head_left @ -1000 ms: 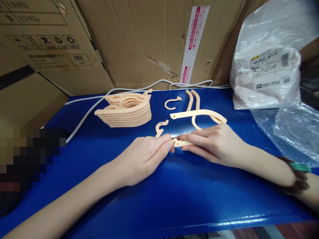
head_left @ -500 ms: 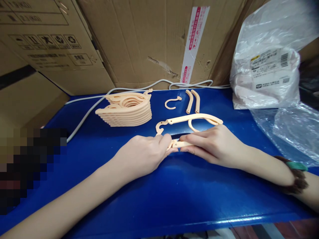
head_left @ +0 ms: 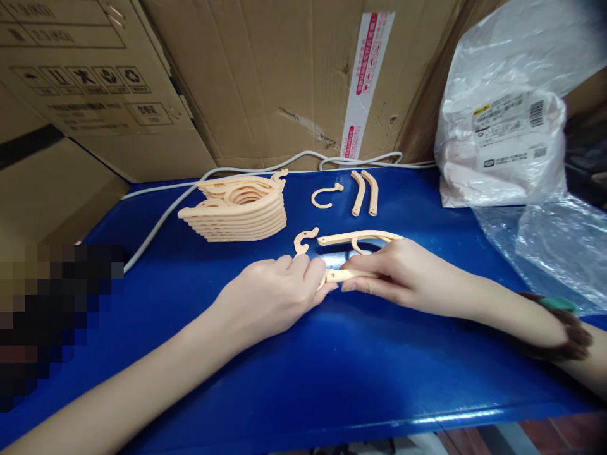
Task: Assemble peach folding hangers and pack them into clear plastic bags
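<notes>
A cream plastic folding hanger lies between my two hands in the head view. My left hand is closed on its hook-ended middle piece, whose curved end stands out above the knuckles. Pinched in the fingers of my right hand is the near hanger arm, its holed end against the piece in my left hand. The far hanger arm runs into my right hand too; its holed left end sits just apart from the middle piece. A curved part shows under that arm. My fingers hide the rest.
A stack of folded cream hangers stands at the back left. Behind my hands lie a loose hook and two short curved arms. A white cable crosses the blue table. Cardboard boxes and a plastic bag stand behind.
The far hanger arm's left end has come away from the middle piece and sits slightly lower. My right hand has shifted slightly left. The near arm stays at my left fingers.
</notes>
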`<action>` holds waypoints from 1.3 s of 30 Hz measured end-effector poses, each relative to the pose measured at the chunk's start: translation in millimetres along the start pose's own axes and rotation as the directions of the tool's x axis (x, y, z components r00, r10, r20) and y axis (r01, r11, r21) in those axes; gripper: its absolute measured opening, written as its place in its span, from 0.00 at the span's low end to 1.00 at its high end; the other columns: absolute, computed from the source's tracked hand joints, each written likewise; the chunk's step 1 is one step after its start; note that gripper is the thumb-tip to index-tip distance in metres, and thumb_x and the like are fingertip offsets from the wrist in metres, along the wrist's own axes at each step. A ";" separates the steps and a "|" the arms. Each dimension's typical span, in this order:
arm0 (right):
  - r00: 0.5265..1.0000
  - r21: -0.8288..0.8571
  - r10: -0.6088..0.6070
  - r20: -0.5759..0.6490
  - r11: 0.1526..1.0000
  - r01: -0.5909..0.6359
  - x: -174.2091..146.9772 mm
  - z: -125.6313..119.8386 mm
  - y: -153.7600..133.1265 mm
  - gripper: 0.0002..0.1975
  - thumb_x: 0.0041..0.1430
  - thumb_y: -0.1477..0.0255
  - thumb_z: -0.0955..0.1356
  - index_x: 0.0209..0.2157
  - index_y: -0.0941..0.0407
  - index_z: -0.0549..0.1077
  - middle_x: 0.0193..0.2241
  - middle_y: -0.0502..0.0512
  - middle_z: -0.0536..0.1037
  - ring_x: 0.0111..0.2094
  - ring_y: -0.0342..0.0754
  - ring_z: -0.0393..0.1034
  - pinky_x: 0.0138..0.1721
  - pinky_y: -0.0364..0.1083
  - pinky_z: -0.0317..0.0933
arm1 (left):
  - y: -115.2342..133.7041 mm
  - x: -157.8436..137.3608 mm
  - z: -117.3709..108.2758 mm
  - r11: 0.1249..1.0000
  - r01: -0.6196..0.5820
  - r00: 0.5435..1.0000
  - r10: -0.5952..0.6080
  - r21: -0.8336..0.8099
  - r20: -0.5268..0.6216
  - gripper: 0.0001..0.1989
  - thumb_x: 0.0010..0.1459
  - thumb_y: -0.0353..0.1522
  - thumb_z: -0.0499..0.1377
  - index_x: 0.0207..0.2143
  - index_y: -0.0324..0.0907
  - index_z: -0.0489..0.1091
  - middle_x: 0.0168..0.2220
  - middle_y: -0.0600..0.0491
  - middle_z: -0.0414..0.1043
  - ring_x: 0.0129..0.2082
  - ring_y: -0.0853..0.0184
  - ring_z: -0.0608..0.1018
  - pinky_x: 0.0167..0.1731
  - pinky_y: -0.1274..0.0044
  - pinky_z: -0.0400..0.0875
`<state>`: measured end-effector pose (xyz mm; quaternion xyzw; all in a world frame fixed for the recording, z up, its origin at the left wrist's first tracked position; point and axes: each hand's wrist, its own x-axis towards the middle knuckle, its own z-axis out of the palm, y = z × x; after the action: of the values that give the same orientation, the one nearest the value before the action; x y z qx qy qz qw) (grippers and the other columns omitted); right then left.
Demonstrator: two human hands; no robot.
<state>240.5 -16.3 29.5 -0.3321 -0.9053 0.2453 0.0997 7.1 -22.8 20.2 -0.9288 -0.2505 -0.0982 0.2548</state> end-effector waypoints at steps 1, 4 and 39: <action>1.000 -0.002 0.003 0.000 1.000 -0.003 -0.3 -0.2 -0.2 0.20 0.70 0.60 0.58 0.34 0.56 0.73 0.23 0.49 0.74 0.24 0.42 0.64 0.28 0.43 0.53 | 0.3 0.0 -0.7 1.000 0.004 1.000 -0.004 0.000 -0.004 0.16 0.68 0.34 0.46 0.27 0.41 0.63 0.21 0.54 0.66 0.18 0.66 0.71 0.17 0.75 0.56; 1.000 -0.021 0.009 0.000 1.000 -0.009 -1.3 -0.1 -1.1 0.20 0.70 0.60 0.57 0.37 0.55 0.75 0.24 0.51 0.75 0.24 0.43 0.66 0.28 0.43 0.53 | 1.0 0.6 -2.5 1.000 0.018 1.000 -0.018 -0.007 -0.016 0.15 0.67 0.35 0.48 0.27 0.41 0.63 0.22 0.54 0.67 0.20 0.66 0.71 0.19 0.74 0.56; 0.826 -0.500 -0.181 -0.534 0.855 -0.136 -3.9 -4.3 8.8 0.13 0.67 0.66 0.63 0.34 0.56 0.76 0.36 0.59 0.79 0.35 0.51 0.69 0.36 0.50 0.60 | -18.0 -4.9 8.1 0.943 0.239 0.971 -0.233 -0.233 0.051 0.16 0.67 0.36 0.49 0.29 0.40 0.67 0.23 0.54 0.74 0.19 0.69 0.74 0.18 0.78 0.49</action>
<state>249.8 -11.5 28.7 -0.3925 -0.8707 -0.1177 0.2721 -6.0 -7.2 19.4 -0.9170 -0.3493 -0.1465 0.1254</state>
